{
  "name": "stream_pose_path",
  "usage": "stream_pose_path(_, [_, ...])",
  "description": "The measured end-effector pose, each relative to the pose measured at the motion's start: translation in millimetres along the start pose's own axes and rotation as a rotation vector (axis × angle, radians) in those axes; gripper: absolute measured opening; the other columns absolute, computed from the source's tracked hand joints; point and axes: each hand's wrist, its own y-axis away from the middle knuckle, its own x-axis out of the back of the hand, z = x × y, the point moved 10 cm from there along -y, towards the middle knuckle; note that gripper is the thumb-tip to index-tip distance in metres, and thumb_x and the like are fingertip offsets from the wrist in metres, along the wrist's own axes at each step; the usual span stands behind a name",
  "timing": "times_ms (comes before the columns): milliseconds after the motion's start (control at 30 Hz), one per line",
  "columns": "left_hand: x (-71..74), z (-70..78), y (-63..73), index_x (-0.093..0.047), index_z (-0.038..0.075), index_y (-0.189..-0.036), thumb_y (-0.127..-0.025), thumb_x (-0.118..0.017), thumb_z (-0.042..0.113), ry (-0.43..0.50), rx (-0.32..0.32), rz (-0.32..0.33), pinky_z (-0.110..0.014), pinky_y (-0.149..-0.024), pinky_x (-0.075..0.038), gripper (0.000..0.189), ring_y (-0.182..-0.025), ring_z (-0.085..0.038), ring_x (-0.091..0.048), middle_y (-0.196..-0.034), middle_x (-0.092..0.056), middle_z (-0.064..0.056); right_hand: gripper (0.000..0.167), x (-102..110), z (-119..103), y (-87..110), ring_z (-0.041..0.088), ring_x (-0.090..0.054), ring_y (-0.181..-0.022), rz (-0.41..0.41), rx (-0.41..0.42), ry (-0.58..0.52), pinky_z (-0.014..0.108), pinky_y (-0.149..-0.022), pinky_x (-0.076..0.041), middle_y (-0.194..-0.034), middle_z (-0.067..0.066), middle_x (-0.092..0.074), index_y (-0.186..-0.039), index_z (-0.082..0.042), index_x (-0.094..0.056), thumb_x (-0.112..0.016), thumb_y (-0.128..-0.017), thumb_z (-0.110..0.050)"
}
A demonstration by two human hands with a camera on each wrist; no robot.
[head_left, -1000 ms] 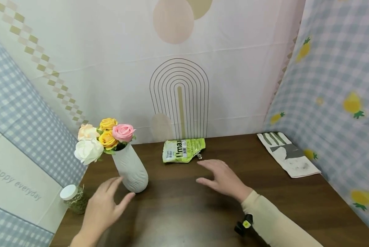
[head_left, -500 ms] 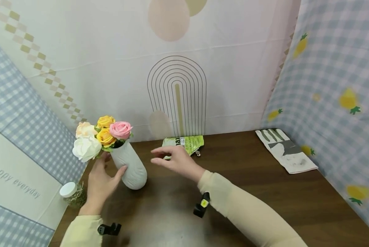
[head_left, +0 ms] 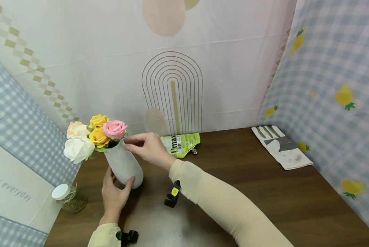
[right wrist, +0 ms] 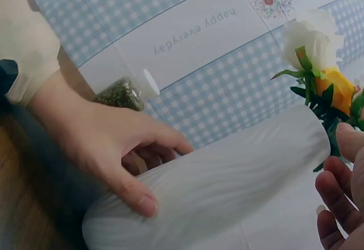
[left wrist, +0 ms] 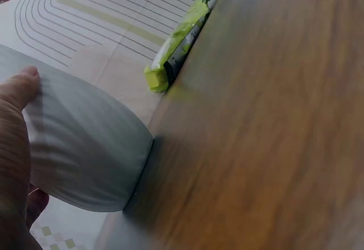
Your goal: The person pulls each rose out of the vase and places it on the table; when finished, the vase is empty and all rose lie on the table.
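Observation:
A white ribbed vase [head_left: 124, 164] stands at the left of the table, holding artificial roses: white [head_left: 79, 149], peach, yellow [head_left: 98, 136] and pink [head_left: 115, 129]. My left hand [head_left: 114, 197] holds the vase low down, thumb on the near side and fingers round the far left side. In the left wrist view, the base of the vase [left wrist: 96, 148] meets the tabletop. My right hand [head_left: 152, 151] is up at the vase's rim, its fingertips beside the mouth just below the pink rose. The right wrist view shows its thumb and fingers [right wrist: 335, 179] apart, nothing between them.
A white-lidded jar of dried herbs [head_left: 70, 199] stands left of the vase. Behind my right hand lies a green pouch [head_left: 184, 143] with a small metal clip. A folded printed cloth [head_left: 281, 147] lies at the back right. Fabric hangings [head_left: 234, 68] surround the table [head_left: 249, 164].
My left hand has come to the vase and slid from its upper part down to its lower body. My right hand has moved left across the table, past the pouch, to the vase's rim.

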Motion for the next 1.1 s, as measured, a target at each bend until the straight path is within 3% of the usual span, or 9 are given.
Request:
stream_pose_path(233, [0.8,-0.5,6.0,-0.038,0.010,-0.147,-0.068,-0.086,0.018,0.017,-0.002,0.030,-0.020,-0.086,-0.045,0.093,-0.106,-0.029,-0.057,-0.129,-0.053,-0.019,0.023,-9.0,-3.1,-11.6,-0.001,-0.060,-0.065,0.008,-0.029,0.034,0.018,-0.058,-0.050,-0.075,-0.014,-0.068,-0.104,-0.016,-0.076,-0.075,-0.085,-0.028])
stream_pose_path(467, [-3.4,-5.3,12.1,-0.035,0.007,-0.148,-0.067,-0.088,0.018,-0.013,-0.003,0.012,-0.045,-0.079,-0.050,0.097,-0.105,-0.031,-0.058,-0.130,-0.051,-0.020,0.016,-15.3,1.7,-16.2,-0.002,-0.058,-0.062,-0.006,-0.072,0.068,0.018,-0.056,-0.050,-0.071,-0.015,-0.067,-0.093,-0.016,-0.077,-0.075,-0.084,-0.030])
stream_pose_path(567, [-3.1,-6.0,12.3,-0.036,0.006,-0.147,-0.066,-0.088,0.016,-0.009,-0.020,0.027,-0.045,-0.077,-0.051,0.097,-0.104,-0.034,-0.059,-0.131,-0.051,-0.020,0.016,-16.4,1.2,-17.8,-0.002,-0.059,-0.063,-0.013,-0.074,0.068,0.017,-0.057,-0.050,-0.075,-0.014,-0.068,-0.094,-0.016,-0.077,-0.074,-0.085,-0.029])
stream_pose_path(767, [-3.4,-5.9,10.6,-0.036,0.007,-0.148,-0.067,-0.087,0.015,0.000,-0.035,0.039,-0.048,-0.075,-0.051,0.096,-0.105,-0.035,-0.058,-0.130,-0.051,-0.020,0.014,-15.8,-1.8,-21.6,0.000,-0.055,-0.061,-0.018,-0.057,0.078,0.018,-0.055,-0.048,-0.070,-0.013,-0.066,-0.080,-0.017,-0.074,-0.072,-0.087,-0.030])
stream_pose_path(967, [-4.4,-7.1,10.3,-0.036,0.006,-0.147,-0.066,-0.088,0.016,0.000,-0.036,0.039,-0.051,-0.075,-0.052,0.097,-0.106,-0.034,-0.058,-0.130,-0.050,-0.020,0.012,-14.7,-5.0,-24.2,0.001,-0.056,-0.064,-0.001,-0.027,0.065,0.018,-0.056,-0.049,-0.076,-0.010,-0.067,-0.088,-0.015,-0.076,-0.074,-0.085,-0.027])
stream_pose_path(1100, [-4.1,-7.3,10.3,-0.035,0.007,-0.148,-0.066,-0.088,0.016,0.005,-0.045,0.040,-0.049,-0.075,-0.052,0.098,-0.107,-0.033,-0.057,-0.131,-0.050,-0.019,0.010,-14.0,-8.1,-25.5,0.002,-0.056,-0.063,0.009,0.002,0.044,0.019,-0.055,-0.049,-0.075,-0.010,-0.066,-0.086,-0.014,-0.075,-0.074,-0.086,-0.024])
